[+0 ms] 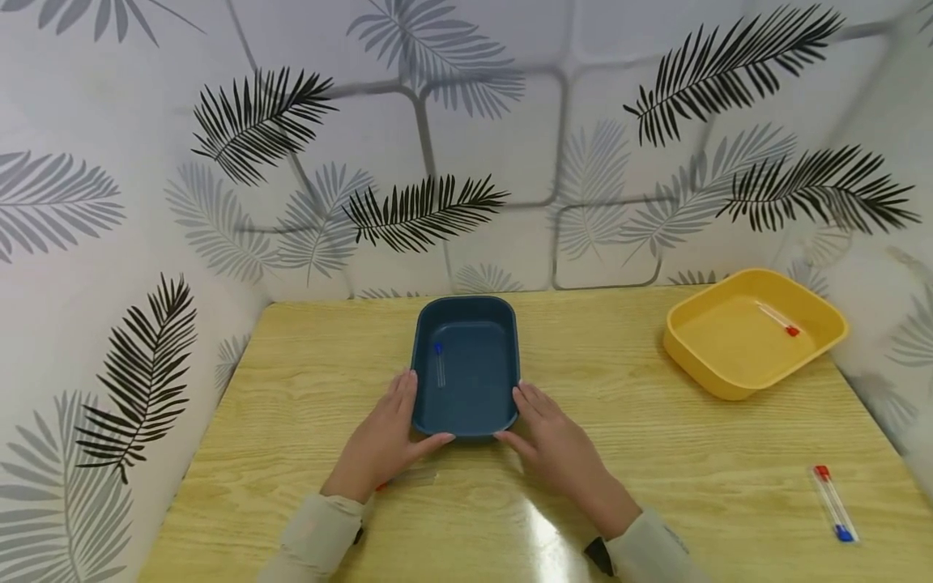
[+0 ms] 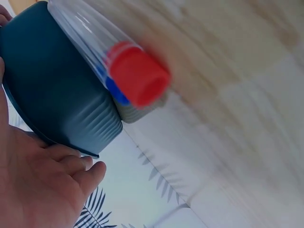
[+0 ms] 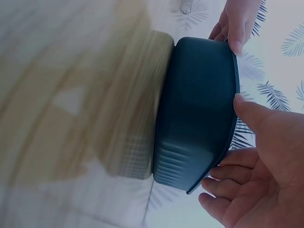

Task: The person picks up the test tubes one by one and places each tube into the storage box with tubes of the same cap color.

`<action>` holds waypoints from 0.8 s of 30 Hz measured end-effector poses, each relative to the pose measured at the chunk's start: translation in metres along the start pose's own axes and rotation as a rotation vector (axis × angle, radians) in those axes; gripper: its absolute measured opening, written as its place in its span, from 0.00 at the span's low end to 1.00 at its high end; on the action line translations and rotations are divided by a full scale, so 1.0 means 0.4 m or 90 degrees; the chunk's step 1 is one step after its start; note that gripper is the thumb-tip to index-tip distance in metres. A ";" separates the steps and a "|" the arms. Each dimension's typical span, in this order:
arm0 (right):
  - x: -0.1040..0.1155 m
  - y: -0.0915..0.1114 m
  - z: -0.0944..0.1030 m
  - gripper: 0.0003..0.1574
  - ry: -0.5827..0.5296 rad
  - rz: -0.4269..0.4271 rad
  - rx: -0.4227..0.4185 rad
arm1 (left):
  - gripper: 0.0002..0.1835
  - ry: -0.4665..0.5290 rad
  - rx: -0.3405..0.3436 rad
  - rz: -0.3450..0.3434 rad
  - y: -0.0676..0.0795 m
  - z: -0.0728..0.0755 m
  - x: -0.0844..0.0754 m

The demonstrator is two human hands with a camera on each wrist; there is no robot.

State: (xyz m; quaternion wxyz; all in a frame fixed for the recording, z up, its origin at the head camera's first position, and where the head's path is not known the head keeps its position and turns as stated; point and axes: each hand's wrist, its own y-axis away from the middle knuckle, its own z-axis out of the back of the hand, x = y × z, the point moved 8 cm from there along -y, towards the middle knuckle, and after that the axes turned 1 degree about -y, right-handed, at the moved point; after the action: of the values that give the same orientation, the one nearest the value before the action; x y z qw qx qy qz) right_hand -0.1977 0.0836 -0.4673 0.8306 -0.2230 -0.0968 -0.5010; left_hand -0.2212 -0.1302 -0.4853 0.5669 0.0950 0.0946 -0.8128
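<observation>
A dark blue rectangular tray [image 1: 477, 389] sits at the middle of the table, holding one clear tube with a blue cap [image 1: 439, 364]. My left hand [image 1: 382, 433] grips its near left corner, fingers along the side and thumb at the front rim. At the near right corner my right hand [image 1: 557, 441] holds it the same way; the right wrist view shows that thumb on the front wall. Close by my left wrist, clear tubes with a red cap [image 2: 140, 75] and a blue cap [image 2: 116, 92] lie on the table, largely hidden in the head view.
To the right at the back stands a yellow tray [image 1: 700, 368] containing a red-capped tube [image 1: 780, 320]. Two more tubes [image 1: 833, 504], one red-capped and one blue-capped, lie side by side near the table's right edge. A leaf-patterned wall covering [image 1: 496, 162] rises behind the wood-grain table [image 1: 612, 348].
</observation>
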 end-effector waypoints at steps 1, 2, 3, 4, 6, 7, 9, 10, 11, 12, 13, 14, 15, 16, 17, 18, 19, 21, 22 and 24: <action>-0.003 0.001 0.002 0.44 -0.001 -0.002 -0.001 | 0.59 -0.002 -0.004 -0.003 -0.002 0.001 -0.005; -0.006 0.002 0.005 0.44 -0.001 -0.004 -0.001 | 0.59 -0.002 -0.009 -0.007 -0.004 0.001 -0.010; -0.009 0.003 0.007 0.44 -0.003 -0.005 -0.003 | 0.59 0.000 -0.015 -0.011 -0.005 0.002 -0.016; -0.013 0.005 0.010 0.44 -0.005 -0.008 -0.005 | 0.59 0.004 -0.021 -0.015 -0.006 0.003 -0.022; -0.020 0.009 0.013 0.44 -0.008 -0.013 -0.008 | 0.59 0.006 -0.030 -0.020 -0.009 0.003 -0.032; -0.025 0.010 0.014 0.44 -0.013 -0.018 -0.007 | 0.59 0.005 -0.030 -0.018 -0.009 0.001 -0.036; -0.033 0.014 0.015 0.44 -0.022 -0.027 -0.005 | 0.59 0.006 -0.027 -0.014 -0.009 -0.003 -0.042; -0.037 0.017 0.015 0.45 -0.026 -0.032 -0.003 | 0.59 0.005 -0.024 -0.010 -0.008 -0.006 -0.044; -0.041 0.019 0.015 0.45 -0.028 -0.035 -0.001 | 0.59 0.003 -0.020 -0.005 -0.009 -0.010 -0.046; -0.043 0.021 0.017 0.45 -0.032 -0.038 0.000 | 0.59 0.002 -0.015 -0.001 -0.008 -0.013 -0.048; -0.045 0.023 0.018 0.45 -0.035 -0.039 -0.001 | 0.59 0.000 -0.012 0.001 -0.009 -0.016 -0.049; -0.046 0.024 0.021 0.45 -0.037 -0.039 -0.003 | 0.59 -0.001 -0.012 0.001 -0.010 -0.018 -0.050; -0.046 0.025 0.024 0.45 -0.038 -0.039 -0.005 | 0.59 -0.003 -0.010 0.002 -0.012 -0.020 -0.052; -0.047 0.026 0.027 0.45 -0.037 -0.038 -0.008 | 0.59 -0.004 -0.009 0.002 -0.013 -0.021 -0.053; -0.048 0.027 0.029 0.44 -0.037 -0.038 -0.012 | 0.59 -0.004 -0.011 0.000 -0.015 -0.022 -0.054; -0.049 0.028 0.032 0.44 -0.036 -0.037 -0.015 | 0.59 -0.003 -0.012 -0.003 -0.016 -0.021 -0.056; -0.049 0.029 0.034 0.44 -0.036 -0.035 -0.018 | 0.59 -0.002 -0.013 -0.005 -0.017 -0.020 -0.057; -0.052 0.029 0.035 0.44 -0.035 -0.036 -0.018 | 0.59 0.001 -0.006 -0.003 -0.019 -0.020 -0.059; -0.053 0.029 0.035 0.44 -0.037 -0.037 -0.017 | 0.59 0.003 -0.001 -0.001 -0.020 -0.021 -0.058; -0.056 0.028 0.034 0.44 -0.042 -0.040 -0.010 | 0.59 0.014 0.011 0.005 -0.020 -0.025 -0.056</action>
State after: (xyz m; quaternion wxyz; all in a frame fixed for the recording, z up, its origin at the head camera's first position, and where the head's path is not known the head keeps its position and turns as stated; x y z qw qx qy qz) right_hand -0.1978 0.1120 -0.4670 0.8090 -0.2432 -0.1272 -0.5198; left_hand -0.2207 -0.1044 -0.4888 0.5685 0.1090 0.0930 -0.8101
